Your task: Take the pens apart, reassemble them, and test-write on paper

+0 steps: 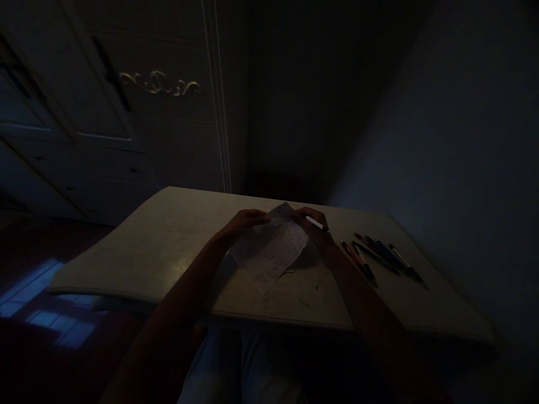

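Paper (269, 249), a single thin sheet with faint markings too dim to read, is held above the middle of a pale tabletop (138, 247) in a very dark room; it is turned cornerwise, one corner pointing toward the person and another pointing away; whether its near corner touches the surface, I cannot tell. The left hand (249, 219) grasps the sheet by its far left edge, thumb and fingers closed on it; the right hand (314, 220) is at the far right edge, fingers bent against the sheet, and also grips a white pen (315, 224) with a dark end, which slants across the hand. Both bare forearms reach in from the bottom of the view; between them show light-coloured trousers (227, 365), below the table's near edge. Beside the right forearm, several pens lie loosely grouped on the table; among them are a red-and-dark pen (357, 261) nearest the arm and a blue one (388, 251) farther right. A few small scraps (305, 303) lie near the sheet. Behind, at left, stands a panelled cabinet (177, 146) with a gilded scroll ornament (160, 84); a plain wall (463, 140) rises at right; bluish light falls on the floor (59, 325) at lower left.
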Tool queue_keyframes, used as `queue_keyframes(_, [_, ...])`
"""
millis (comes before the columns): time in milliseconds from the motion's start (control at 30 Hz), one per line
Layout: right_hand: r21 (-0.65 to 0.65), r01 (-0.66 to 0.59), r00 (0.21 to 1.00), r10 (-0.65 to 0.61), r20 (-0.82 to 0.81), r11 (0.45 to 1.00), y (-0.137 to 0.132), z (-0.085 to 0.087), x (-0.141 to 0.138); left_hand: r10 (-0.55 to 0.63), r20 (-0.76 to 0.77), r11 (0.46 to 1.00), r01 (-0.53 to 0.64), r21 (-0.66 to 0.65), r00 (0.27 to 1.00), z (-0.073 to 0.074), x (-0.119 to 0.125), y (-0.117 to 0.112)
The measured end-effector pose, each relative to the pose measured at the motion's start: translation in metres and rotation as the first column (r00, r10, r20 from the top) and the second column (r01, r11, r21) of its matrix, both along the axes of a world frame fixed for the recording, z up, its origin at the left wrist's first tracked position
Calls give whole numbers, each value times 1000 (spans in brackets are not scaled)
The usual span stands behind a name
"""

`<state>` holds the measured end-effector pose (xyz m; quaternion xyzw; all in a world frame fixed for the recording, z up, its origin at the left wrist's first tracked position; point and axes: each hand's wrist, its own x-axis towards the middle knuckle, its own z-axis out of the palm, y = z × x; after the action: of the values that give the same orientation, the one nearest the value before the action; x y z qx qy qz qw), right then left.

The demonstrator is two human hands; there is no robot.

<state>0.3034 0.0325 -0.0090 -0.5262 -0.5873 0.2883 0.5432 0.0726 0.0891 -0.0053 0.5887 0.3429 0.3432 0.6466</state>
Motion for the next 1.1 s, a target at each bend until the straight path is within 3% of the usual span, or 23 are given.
queue_keyframes(267, [73,163,986,-161,-34,984,7,-8,5,164,-29,982,-161,100,986,-14,6,7])
queue_keyframes(467, [76,145,987,-139,-74,987,8,-14,7,276,30,961,-276,19,961,-19,10,9])
queue_keyframes(700, [93,131,991,-131,-6,987,9,-21,9,287,73,952,-277,-131,955,-21,13,10])
queue_keyframes(900, [119,173,983,-179,42,978,10,-16,11,255,38,965,-252,-77,966,-16,13,4])
queue_keyframes(1100, [120,147,985,-156,73,982,8,-11,10,308,18,950,-308,40,951,-18,10,5])
